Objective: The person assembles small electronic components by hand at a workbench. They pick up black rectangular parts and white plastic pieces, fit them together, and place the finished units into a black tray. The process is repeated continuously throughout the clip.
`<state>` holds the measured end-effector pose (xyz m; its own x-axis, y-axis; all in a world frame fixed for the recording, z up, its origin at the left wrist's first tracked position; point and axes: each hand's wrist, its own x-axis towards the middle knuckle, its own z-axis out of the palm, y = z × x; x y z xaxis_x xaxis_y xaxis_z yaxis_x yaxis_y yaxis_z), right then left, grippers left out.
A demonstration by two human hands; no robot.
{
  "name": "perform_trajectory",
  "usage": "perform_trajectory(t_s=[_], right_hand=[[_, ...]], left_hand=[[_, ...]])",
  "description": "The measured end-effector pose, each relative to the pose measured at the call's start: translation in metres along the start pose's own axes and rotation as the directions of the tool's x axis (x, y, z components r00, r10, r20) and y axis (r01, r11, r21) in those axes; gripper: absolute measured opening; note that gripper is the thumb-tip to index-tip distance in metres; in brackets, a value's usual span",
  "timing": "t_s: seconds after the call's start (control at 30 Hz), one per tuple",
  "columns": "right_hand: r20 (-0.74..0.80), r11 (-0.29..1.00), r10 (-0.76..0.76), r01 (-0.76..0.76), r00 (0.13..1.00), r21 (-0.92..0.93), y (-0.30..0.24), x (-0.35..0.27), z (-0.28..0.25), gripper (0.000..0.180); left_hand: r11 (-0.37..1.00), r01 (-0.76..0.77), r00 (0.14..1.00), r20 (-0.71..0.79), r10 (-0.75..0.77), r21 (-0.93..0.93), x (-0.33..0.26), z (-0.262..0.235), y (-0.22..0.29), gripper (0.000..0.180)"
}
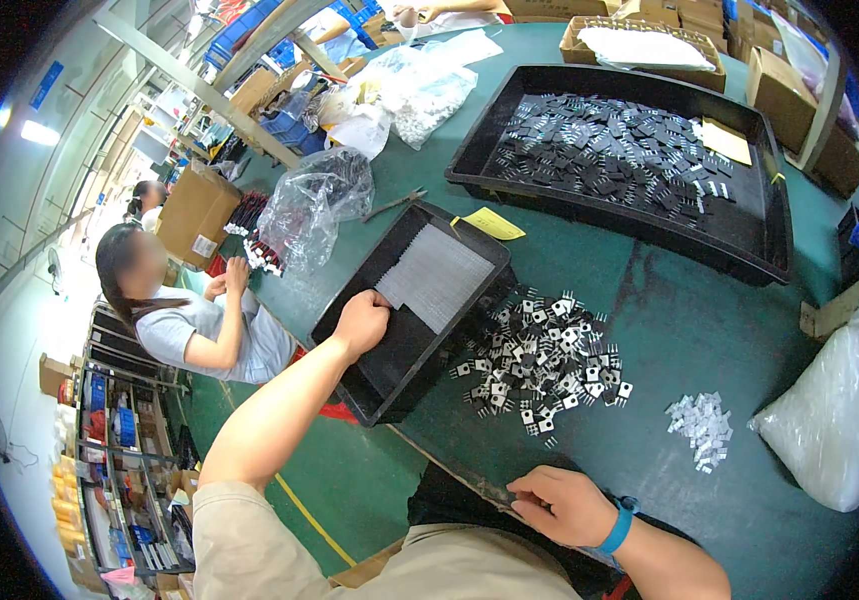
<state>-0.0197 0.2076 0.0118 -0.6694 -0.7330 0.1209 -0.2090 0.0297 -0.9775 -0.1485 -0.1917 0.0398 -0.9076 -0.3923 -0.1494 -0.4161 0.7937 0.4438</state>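
The left hand [361, 320] is closed on the near edge of a small black tray [409, 310], stiff and seemingly light, best gripped by its rim. A pile of small finned components [544, 360] lies just right of it. The right hand [559, 505] rests curled at the table edge [449, 470]; a hold cannot be told.

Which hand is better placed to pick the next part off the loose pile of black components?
Right, probably. The right hand rests at the table edge just below the pile of black components, with nothing between them. The left hand is occupied on the small black tray, beside the rows of seated parts.
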Motion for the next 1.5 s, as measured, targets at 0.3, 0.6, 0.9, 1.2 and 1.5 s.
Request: perform_trajectory(t_s=[0.3, 0.6, 0.9, 1.2, 1.5], right_hand=[[0.021, 1.0, -0.002, 0.002, 1.0, -0.005, -0.002, 0.0, -0.002, 0.021], [0.012, 1.0, -0.014, 0.014, 1.0, -0.013, 0.001, 0.0, -0.001, 0.021], [0.007, 1.0, 0.008, -0.008, 1.0, 0.006, 0.001, 0.0, -0.001, 0.023], [0.018, 1.0, 0.003, -0.003, 1.0, -0.003, 0.0, 0.0, -0.001, 0.021], [0.02, 1.0, -0.003, 0.003, 1.0, -0.005, 0.001, 0.0, -0.001, 0.021]], left_hand=[[0.997, -0.018, 0.998, 0.058, 0.022, -0.071, -0.012, -0.002, -0.002, 0.023], [0.995, 0.021, 1.0, 0.007, -0.02, -0.102, -0.009, 0.001, 0.001, 0.026], [0.997, -0.02, 1.0, -0.019, 0.018, -0.078, -0.008, 0.008, -0.006, 0.022], [0.991, -0.021, 1.0, 0.009, 0.023, -0.131, -0.005, 0.011, -0.011, 0.019], [1.0, -0.021, 1.0, 0.003, 0.021, -0.023, -0.014, 0.008, -0.002, 0.018]])
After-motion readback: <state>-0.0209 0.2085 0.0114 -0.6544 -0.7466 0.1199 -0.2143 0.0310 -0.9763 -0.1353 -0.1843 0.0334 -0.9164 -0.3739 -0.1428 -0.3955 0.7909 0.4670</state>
